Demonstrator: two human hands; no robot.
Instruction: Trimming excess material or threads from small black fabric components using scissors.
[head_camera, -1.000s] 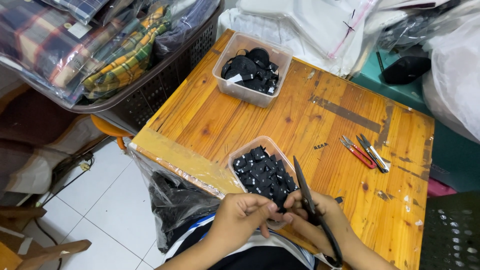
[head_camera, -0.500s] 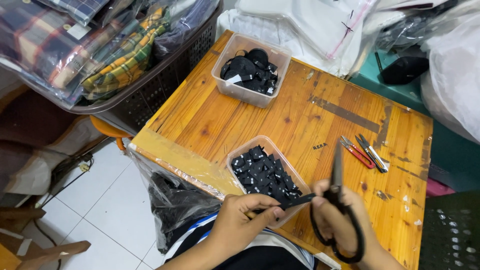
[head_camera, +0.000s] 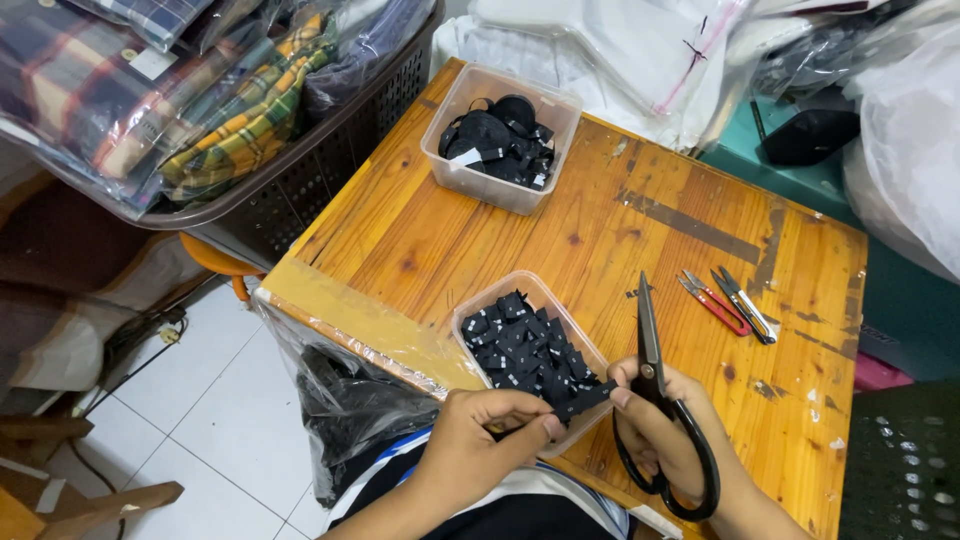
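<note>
While the left hand (head_camera: 480, 440) sits low in the middle of the frame, its thumb and first finger are pinched together on a small black strip (head_camera: 583, 400). That strip sticks out to the right, just over the near edge of a clear tub (head_camera: 475, 310). It looks thin, soft and very light, so it would likely bend and flop; holding it close to the free end, as the fingers do now, seems the best way to keep it steady.

Just to the right, the right hand (head_camera: 655, 430) is closed around the black handles of big scissors (head_camera: 655, 400). Its fingers go through the loops, and the blades point up the frame, shut or nearly shut. The wrist bends in from the bottom right.

Inside the clear tub lie many little black cut pieces (head_camera: 525, 345). A wooden table (head_camera: 600, 230) holds it all. To the right rest small snips with red handles (head_camera: 715, 303) and another small tool beside them. Farther up sits a second tub (head_camera: 445, 160) with bigger black bits. In the upper left, a dark basket (head_camera: 290, 190) holds bagged checked cloth.
</note>
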